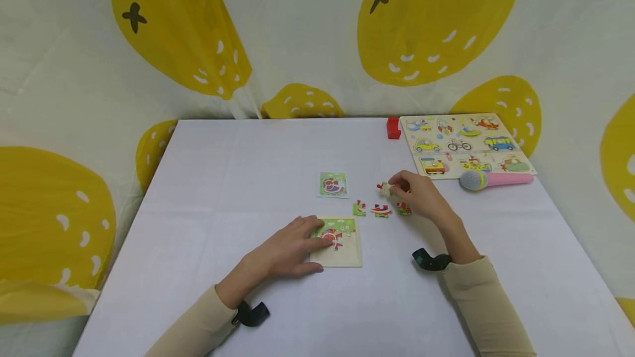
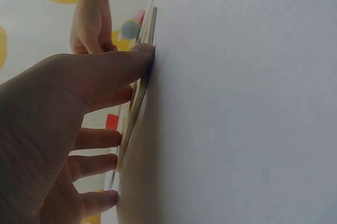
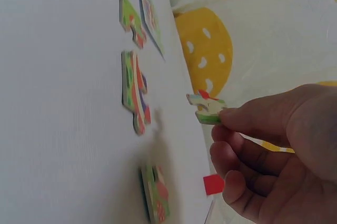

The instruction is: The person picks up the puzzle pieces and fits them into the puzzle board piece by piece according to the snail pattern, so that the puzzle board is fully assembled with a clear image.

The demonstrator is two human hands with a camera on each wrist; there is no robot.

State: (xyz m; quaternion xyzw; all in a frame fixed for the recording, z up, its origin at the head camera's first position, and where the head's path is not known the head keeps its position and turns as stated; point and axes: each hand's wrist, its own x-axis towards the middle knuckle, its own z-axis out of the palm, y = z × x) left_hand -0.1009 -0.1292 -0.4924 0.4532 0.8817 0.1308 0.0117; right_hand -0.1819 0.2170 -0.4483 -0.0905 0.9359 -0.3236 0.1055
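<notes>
Our right hand [image 1: 419,194] pinches one puzzle piece [image 3: 213,106]; our left hand [image 1: 292,245] rests, fingers extended, on the puzzle board [image 1: 350,255].

We see the puzzle tray [image 1: 347,258] near mid-surface, the left hand [image 1: 292,244] across its left edge, the card [image 1: 333,185] behind it. Three loose pieces [image 1: 381,211] run rightward off the tray's far right corner; above the surface [image 1: 238,169] behind them, the right hand [image 1: 419,194] holds a fourth piece [image 1: 385,191]. The picture board [image 1: 441,152] lies by the far right corner, the block [image 1: 393,128] at its far left, the microphone [image 1: 508,179] along its near edge.
</notes>
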